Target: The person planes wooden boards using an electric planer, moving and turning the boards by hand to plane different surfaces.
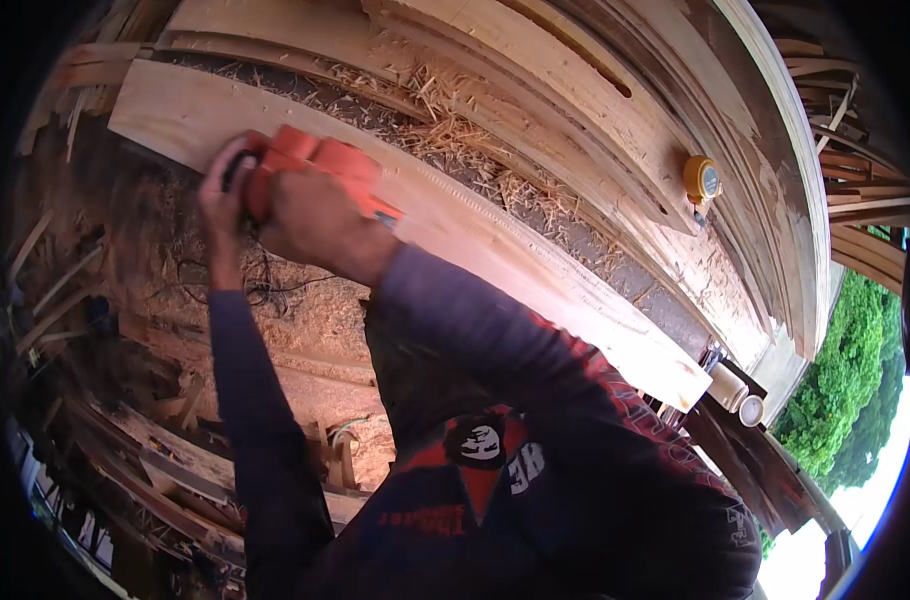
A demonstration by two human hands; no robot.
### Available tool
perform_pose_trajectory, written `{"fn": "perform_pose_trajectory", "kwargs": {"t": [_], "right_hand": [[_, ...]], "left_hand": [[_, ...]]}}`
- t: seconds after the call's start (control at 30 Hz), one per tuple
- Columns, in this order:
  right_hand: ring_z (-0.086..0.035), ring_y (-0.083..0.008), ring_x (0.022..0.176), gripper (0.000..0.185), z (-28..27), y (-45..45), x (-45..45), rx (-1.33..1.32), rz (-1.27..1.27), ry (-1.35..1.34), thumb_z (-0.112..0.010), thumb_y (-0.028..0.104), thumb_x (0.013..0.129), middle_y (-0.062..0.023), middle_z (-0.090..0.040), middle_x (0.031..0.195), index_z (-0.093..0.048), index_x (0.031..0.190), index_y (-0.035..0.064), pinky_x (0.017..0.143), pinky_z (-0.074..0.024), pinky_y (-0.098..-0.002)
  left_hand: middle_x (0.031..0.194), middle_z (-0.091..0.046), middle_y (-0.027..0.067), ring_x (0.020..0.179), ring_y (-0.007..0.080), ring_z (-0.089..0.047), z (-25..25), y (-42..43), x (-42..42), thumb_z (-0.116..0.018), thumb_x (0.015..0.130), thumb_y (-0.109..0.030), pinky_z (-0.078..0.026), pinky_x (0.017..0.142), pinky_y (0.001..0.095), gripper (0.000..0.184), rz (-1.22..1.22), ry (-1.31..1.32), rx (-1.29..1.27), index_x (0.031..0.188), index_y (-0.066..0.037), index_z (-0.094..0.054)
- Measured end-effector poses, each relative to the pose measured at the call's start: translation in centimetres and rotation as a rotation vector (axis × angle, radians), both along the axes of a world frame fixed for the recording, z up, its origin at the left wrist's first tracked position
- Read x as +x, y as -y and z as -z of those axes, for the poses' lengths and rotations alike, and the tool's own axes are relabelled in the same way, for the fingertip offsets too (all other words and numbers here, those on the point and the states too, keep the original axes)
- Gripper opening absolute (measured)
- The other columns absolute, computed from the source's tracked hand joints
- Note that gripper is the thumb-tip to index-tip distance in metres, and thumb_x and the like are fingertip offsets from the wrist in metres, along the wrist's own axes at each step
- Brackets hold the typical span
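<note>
A red-orange electric planer [345,165] rests on a long pale wooden plank [495,235], toward the plank's left end. My right hand [320,220] is wrapped around the planer's top handle. At the tool's front end, my left hand [220,195] curls round its dark front part. The planer and both hands look slightly smeared by motion. The planer's sole and the wood directly under it are hidden from view.
Wood shavings [455,135] lie along the gap behind the plank. A yellow tape measure [701,180] sits on boards [575,110] at the upper right. A white container [727,385] stands near the plank's right end. Sawdust [315,310] covers the ground below.
</note>
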State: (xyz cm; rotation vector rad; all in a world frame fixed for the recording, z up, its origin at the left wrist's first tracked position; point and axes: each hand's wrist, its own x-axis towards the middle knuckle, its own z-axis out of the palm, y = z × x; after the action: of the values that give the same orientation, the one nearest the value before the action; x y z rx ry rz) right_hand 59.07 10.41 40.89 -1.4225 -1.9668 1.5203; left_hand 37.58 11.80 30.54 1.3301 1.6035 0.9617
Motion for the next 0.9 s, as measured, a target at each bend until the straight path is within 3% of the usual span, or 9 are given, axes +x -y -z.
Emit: {"fn": "perform_pose_trajectory", "kwargs": {"t": [0.07, 0.1, 0.2, 0.37, 0.57, 0.67, 0.77, 0.83, 0.9], "right_hand": [[-0.07, -0.0479, 0.076, 0.031, 2.5, 6.7, 7.0, 0.066, 0.067, 0.092, -0.065, 0.009, 0.071, -0.0293, -0.068, 0.078, -0.062, 0.098, -0.0042, 0.072, -0.0575, -0.0533], [-0.069, -0.0468, 0.073, 0.031, 1.3, 9.6, 11.4, 0.081, 0.074, 0.112, -0.068, 0.012, 0.07, -0.0316, -0.066, 0.077, -0.06, 0.096, -0.004, 0.066, -0.0562, -0.0538], [-0.067, -0.0508, 0.072, 0.024, -1.7, 17.8, 21.8, -0.048, 0.227, 0.213, -0.071, 0.012, 0.08, -0.0318, -0.064, 0.074, -0.061, 0.096, -0.0028, 0.061, -0.053, -0.0518], [-0.07, -0.044, 0.066, 0.024, -2.3, 26.0, 32.5, -0.133, 0.266, 0.258, -0.073, 0.016, 0.083, -0.024, -0.064, 0.068, -0.06, 0.092, -0.0018, 0.053, -0.0521, -0.0453], [-0.071, -0.0414, 0.071, 0.023, -2.4, 17.5, 26.0, -0.072, 0.163, 0.17, -0.074, 0.014, 0.084, -0.0219, -0.067, 0.076, -0.064, 0.098, -0.0007, 0.058, -0.0543, -0.0439], [-0.07, -0.0422, 0.071, 0.026, 0.5, 11.8, 20.3, 0.322, -0.175, 0.216, -0.075, 0.019, 0.087, -0.0234, -0.066, 0.081, -0.066, 0.101, 0.0007, 0.062, -0.0546, -0.0454], [-0.068, -0.0478, 0.073, 0.027, 1.3, 5.6, 11.8, 0.153, 0.047, 0.042, -0.072, 0.017, 0.085, -0.0303, -0.065, 0.073, -0.061, 0.095, -0.0054, 0.063, -0.0543, -0.0499], [-0.067, -0.0501, 0.077, 0.025, 0.6, 1.2, 5.7, 0.165, -0.044, 0.096, -0.066, 0.015, 0.08, -0.0328, -0.065, 0.079, -0.062, 0.094, -0.0056, 0.069, -0.0549, -0.0539], [-0.067, -0.0475, 0.075, 0.022, 1.9, -2.6, 0.1, 0.19, -0.057, 0.131, -0.06, 0.014, 0.079, -0.0292, -0.068, 0.082, -0.064, 0.091, -0.0047, 0.069, -0.0557, -0.0523]], "left_hand": [[0.128, -0.069, 0.011, 0.121, 0.0219, -0.062, -2.6, 6.4, 10.2, -0.069, 0.099, -0.023, -0.047, 0.107, 0.0361, 0.034, -0.02, 0.033, -0.036, 0.126, -0.002, -0.069], [0.131, -0.067, 0.0118, 0.124, 0.0232, -0.061, -1.9, 9.2, 13.9, -0.069, 0.098, -0.017, -0.047, 0.106, 0.0347, 0.032, 0.081, -0.036, 0.127, 0.126, -0.001, -0.068], [0.121, -0.065, 0.0155, 0.114, 0.0365, -0.061, -4.0, 16.6, 26.0, -0.063, 0.097, -0.009, -0.048, 0.1, 0.0444, 0.023, 0.133, -0.008, 0.237, 0.118, -0.001, -0.066], [0.125, -0.059, 0.0154, 0.122, 0.0387, -0.055, -3.1, 24.6, 37.7, -0.069, 0.083, 0.001, -0.043, 0.105, 0.0508, 0.028, 0.207, 0.19, 0.178, 0.111, -0.002, -0.067], [0.124, -0.063, 0.0146, 0.118, 0.0369, -0.058, -2.7, 17.5, 31.4, -0.063, 0.091, 0.002, -0.047, 0.101, 0.0456, 0.019, 0.074, 0.103, 0.269, 0.108, -0.003, -0.069], [0.117, -0.065, 0.014, 0.112, 0.0347, -0.061, -2.5, 11.5, 24.6, -0.06, 0.093, -0.003, -0.049, 0.098, 0.0454, 0.015, -0.031, 0.022, 0.358, 0.105, -0.003, -0.07], [0.118, -0.067, 0.0139, 0.114, 0.0313, -0.063, -1.5, 6.0, 16.8, -0.061, 0.095, -0.005, -0.051, 0.098, 0.0412, 0.015, -0.107, 0.104, 0.325, 0.106, -0.002, -0.071], [0.12, -0.068, 0.0145, 0.109, 0.0305, -0.067, -0.6, 2.4, 11.0, -0.063, 0.094, -0.006, -0.054, 0.094, 0.0391, 0.015, -0.148, -0.014, 0.411, 0.106, -0.002, -0.072], [0.119, -0.07, 0.0143, 0.109, 0.0277, -0.068, 0.4, -1.1, 5.6, -0.064, 0.094, -0.009, -0.054, 0.096, 0.0376, 0.019, -0.229, 0.039, 0.428, 0.109, -0.001, -0.072]]}}
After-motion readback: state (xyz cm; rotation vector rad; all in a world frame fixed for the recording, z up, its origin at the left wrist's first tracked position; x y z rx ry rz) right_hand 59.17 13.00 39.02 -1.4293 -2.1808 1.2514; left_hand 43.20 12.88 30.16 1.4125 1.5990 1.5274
